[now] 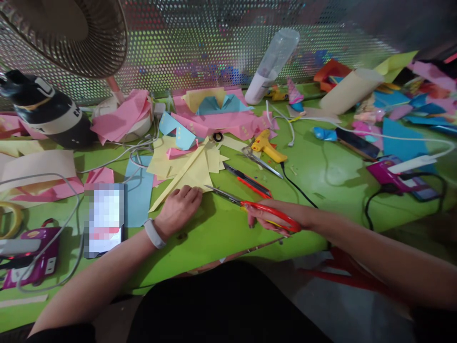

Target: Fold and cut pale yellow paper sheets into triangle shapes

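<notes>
My right hand (pixel 269 221) is closed around the handles of red-handled scissors (pixel 285 214). Their narrow blades point left, the tips at the edge of the yellow paper (pixel 194 176). My left hand (pixel 182 205), a pale band on its wrist, presses on that paper with fingers curled together; the fingertips are partly hidden. Just left of it, a long folded yellow strip (pixel 174 183) slants across the sheets. Beyond the scissors lies a red and black utility knife (pixel 250 180). Behind the knife are a yellow glue gun (pixel 269 146) and a second metal tool, perhaps scissors (pixel 264 163).
A phone (pixel 105 221) with a lit screen and a purple power strip (pixel 39 252) lie left. Along the back stand a fan (pixel 71 33), a dark bottle (pixel 50 112) and a clear bottle (pixel 276 57). Cables, a paper roll (pixel 352 90) and another power strip (pixel 389 174) are right.
</notes>
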A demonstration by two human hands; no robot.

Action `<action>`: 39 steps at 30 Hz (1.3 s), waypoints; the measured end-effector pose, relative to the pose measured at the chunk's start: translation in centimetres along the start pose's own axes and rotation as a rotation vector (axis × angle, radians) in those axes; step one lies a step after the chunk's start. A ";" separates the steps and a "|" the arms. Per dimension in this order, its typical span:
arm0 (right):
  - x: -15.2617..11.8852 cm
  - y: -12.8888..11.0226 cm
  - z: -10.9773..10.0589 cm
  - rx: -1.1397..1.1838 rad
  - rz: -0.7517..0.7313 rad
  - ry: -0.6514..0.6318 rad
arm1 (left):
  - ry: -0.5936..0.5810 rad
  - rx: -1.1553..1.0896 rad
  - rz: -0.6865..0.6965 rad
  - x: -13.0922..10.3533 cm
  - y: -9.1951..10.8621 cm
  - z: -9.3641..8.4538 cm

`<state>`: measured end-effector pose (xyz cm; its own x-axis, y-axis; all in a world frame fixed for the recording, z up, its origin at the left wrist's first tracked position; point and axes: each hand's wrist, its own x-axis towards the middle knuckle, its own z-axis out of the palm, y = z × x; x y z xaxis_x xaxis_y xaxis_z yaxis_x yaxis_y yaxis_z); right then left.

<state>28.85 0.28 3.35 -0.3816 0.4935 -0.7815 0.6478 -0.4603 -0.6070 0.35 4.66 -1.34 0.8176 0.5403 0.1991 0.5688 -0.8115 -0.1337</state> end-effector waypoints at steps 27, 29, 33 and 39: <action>0.5 -0.6 -0.1 -0.017 0.037 0.024 | -0.002 -0.133 -0.080 0.0 -0.3 -0.5; 0.5 -0.5 -0.2 -0.005 0.039 0.018 | 0.013 -0.169 -0.237 0.1 -0.9 -1.3; 0.5 -0.5 -0.2 -0.005 0.062 0.021 | -0.133 -0.165 -0.602 0.5 -2.5 -2.9; 0.0 -0.8 0.1 -0.023 0.074 0.045 | -0.189 -0.339 -0.676 0.4 -3.5 -2.8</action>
<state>28.25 0.57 3.81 -0.3022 0.4920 -0.8165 0.6883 -0.4800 -0.5440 -1.52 7.09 1.96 0.3214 0.9460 -0.0411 0.9158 -0.2995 0.2675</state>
